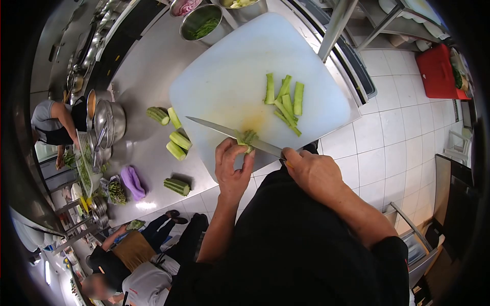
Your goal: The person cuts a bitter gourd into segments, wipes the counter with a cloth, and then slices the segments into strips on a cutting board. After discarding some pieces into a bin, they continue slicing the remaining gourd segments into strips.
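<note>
My left hand (233,170) pinches a short green cucumber piece (248,137) against the near edge of the white cutting board (229,76). My right hand (312,172) grips the handle of a long knife (224,131), whose blade lies across that piece and points left. Several cut cucumber strips (285,102) lie on the right part of the board.
Whole cucumber chunks (176,145) lie on the steel counter (148,66) left of the board, with a purple cloth (132,181) nearby. Steel bowls (201,23) stand at the far edge, pots (109,120) at the left. Other people work at the left and lower left. A red bin (439,71) is at the right.
</note>
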A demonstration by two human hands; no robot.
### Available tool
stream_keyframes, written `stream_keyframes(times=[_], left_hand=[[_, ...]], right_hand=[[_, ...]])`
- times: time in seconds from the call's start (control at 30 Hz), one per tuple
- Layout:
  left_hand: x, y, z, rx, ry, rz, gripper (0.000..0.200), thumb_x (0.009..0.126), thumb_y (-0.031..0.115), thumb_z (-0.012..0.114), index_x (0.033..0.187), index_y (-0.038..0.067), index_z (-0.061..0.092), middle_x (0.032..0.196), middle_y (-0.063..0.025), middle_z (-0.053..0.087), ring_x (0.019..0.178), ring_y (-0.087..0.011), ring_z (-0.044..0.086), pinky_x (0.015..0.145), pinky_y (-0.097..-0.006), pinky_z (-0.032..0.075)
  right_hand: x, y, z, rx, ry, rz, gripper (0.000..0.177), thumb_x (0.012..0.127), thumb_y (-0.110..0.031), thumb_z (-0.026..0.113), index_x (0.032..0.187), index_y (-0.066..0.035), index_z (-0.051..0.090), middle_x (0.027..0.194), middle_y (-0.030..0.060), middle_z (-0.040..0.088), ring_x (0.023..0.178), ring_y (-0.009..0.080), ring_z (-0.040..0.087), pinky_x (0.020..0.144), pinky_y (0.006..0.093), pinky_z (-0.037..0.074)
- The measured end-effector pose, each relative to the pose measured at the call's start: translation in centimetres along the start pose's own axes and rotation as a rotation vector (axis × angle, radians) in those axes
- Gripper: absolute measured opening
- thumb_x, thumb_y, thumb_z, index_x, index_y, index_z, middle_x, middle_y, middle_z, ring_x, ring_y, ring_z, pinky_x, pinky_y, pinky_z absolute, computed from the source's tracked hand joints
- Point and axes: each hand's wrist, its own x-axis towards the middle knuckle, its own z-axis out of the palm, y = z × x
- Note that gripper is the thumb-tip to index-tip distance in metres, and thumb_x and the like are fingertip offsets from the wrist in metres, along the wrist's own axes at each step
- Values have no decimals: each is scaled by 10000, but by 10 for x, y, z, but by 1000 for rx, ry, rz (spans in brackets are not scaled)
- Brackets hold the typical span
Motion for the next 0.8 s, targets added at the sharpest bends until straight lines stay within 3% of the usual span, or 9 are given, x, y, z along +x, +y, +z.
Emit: stream_keyframes(times=[0.17, 0.37, 0.47, 0.67, 0.8], left_hand=[[2, -4, 0, 1, 4, 55, 414, 788, -36, 841, 1124, 102, 640, 1130, -142, 637, 1034, -309, 640, 837, -408, 549], [8, -9, -10, -34, -59, 51, 413, 800, 3, 864, 1133, 94, 638, 1174, -136, 617, 1033, -320, 639, 828, -415, 554], [20, 1, -16, -13, -99, 99, 399, 806, 17, 864, 1130, 94, 645, 1138, -132, 631, 1036, -320, 640, 831, -420, 559], [14, -5, -20, 124, -195, 126, 377, 808, -25, 817, 1137, 45, 647, 1169, -174, 675, 1045, -387, 657, 856, -452, 570], [14, -4, -20, 86, -195, 90, 385, 802, -40, 802, 1147, 33, 647, 1198, -186, 680, 1040, -418, 662, 844, -471, 572]], right_hand=[[-13, 5, -9, -82, -86, 88, 146, 981, -185, 624, 1048, -70, 564, 742, 149, 686, 636, 358, 705, 548, 476, 557], [-8, 26, -27, 124, -106, 173, 245, 971, -263, 687, 1099, -78, 591, 771, 173, 697, 663, 389, 690, 576, 469, 552], [-3, 9, -16, 104, 184, 30, 259, 966, -275, 699, 1120, -90, 603, 757, 141, 693, 642, 360, 690, 581, 439, 555], [8, -22, -16, 105, 238, -138, 230, 946, -249, 714, 1098, -96, 636, 700, 77, 644, 585, 284, 684, 513, 406, 538], [12, -23, -13, 67, 222, -145, 233, 943, -242, 708, 1121, -103, 649, 699, 76, 639, 581, 283, 685, 494, 410, 530]])
